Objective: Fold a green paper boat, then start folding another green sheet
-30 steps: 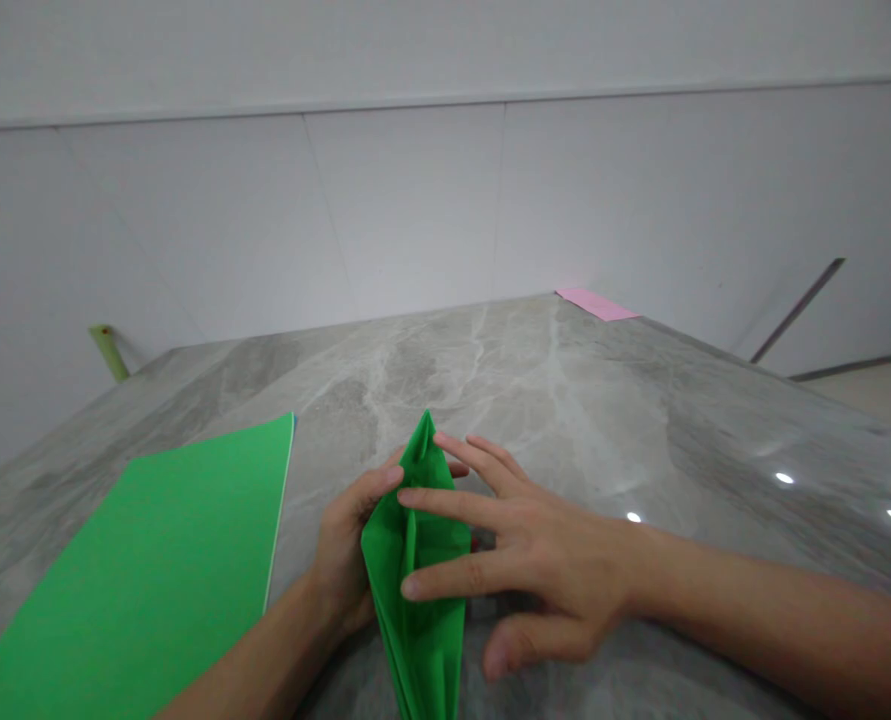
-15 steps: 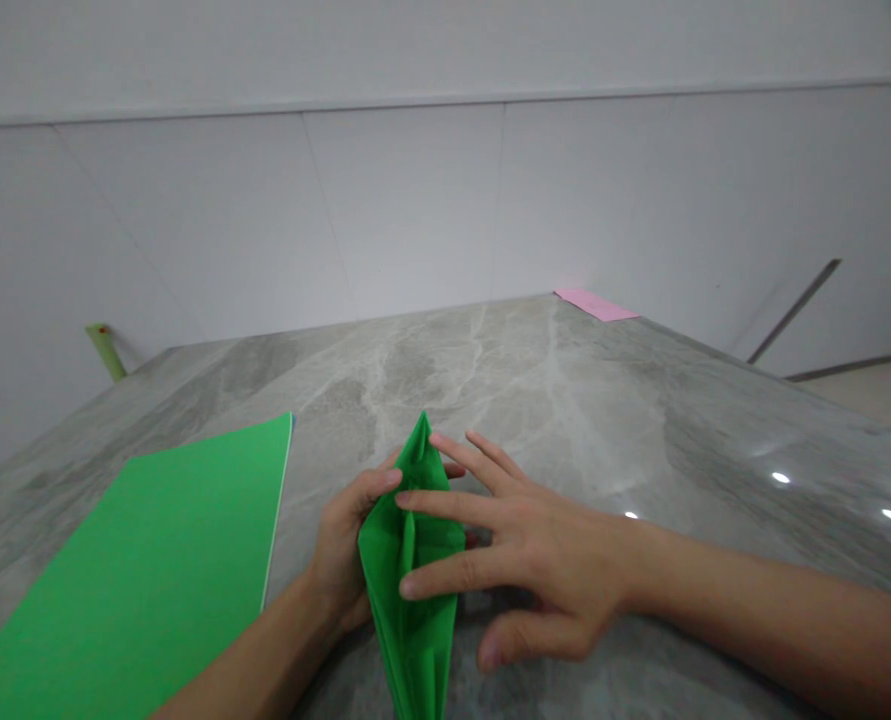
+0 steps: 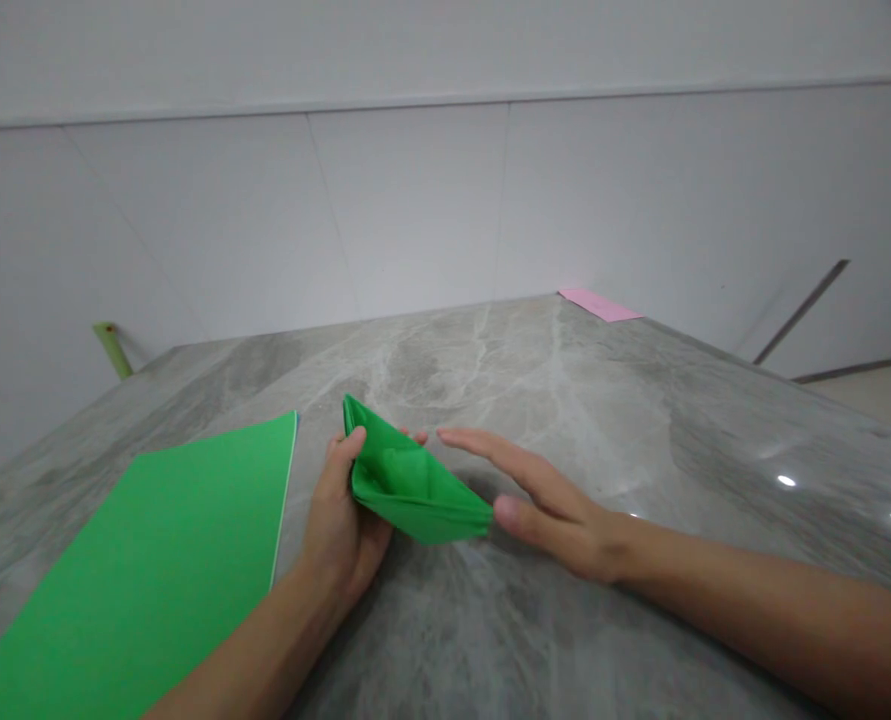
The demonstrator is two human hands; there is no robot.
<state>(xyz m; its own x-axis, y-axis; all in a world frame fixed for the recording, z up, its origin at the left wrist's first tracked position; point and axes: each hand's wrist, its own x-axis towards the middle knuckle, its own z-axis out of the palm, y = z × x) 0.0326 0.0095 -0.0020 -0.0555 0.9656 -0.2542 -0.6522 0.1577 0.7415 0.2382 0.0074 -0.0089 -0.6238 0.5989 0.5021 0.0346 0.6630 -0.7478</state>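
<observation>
A folded green paper boat (image 3: pixel 422 505) is held up over the grey marbled table, its hollow opening toward me and its narrow tip to the right. My left hand (image 3: pixel 344 520) grips its left end, thumb on the near rim and the other fingers mostly hidden behind the paper. At the right tip is my right hand (image 3: pixel 554 505), fingers stretched out and thumb apart from them. The thumb is close to the tip; whether it touches cannot be made out.
A stack of green paper sheets (image 3: pixel 160 560) lies on the table (image 3: pixel 580 630) to the left. A pink paper (image 3: pixel 601 305) rests at the far edge by the white wall (image 3: pixel 422 200). A light green object (image 3: pixel 113 350) shows beyond the table's left edge.
The paper boat has turned from pointing lengthwise toward me to lying crosswise, its tip now at the right. My right hand has drawn its fingers out of the hollow and moved right.
</observation>
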